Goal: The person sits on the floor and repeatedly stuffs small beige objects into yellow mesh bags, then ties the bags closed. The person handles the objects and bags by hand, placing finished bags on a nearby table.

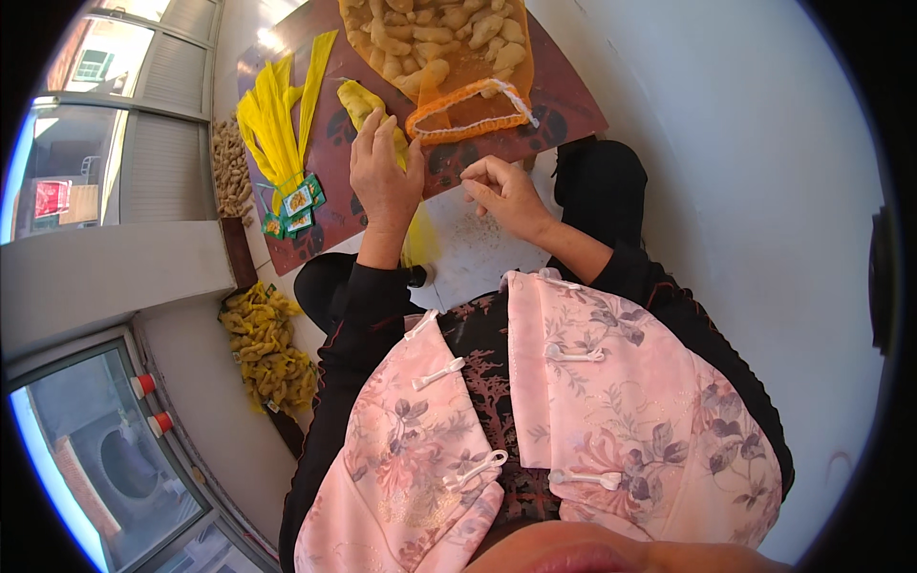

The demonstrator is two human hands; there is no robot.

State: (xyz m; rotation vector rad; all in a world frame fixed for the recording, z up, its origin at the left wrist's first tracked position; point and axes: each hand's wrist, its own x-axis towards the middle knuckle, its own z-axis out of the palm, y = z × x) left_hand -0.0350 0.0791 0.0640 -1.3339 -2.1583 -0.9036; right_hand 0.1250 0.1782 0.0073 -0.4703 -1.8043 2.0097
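My left hand rests its fingers on a yellow mesh bag with ginger-like roots inside on the dark red table; whether it grips the bag is unclear. My right hand, fingers curled, hovers near the table's front edge, apart from the bag; I see nothing in it. Beyond it lies an orange mesh sack with a white-edged mouth, full of knobbly pale roots. Flat yellow mesh bags with green picture tags lie left of my left hand.
Loose roots lie on the floor left of the table. A heap of filled yellow mesh bags is at the lower left, beside the wall. Windows line the left side, with red and white cups by the lower one. A white wall bounds the right.
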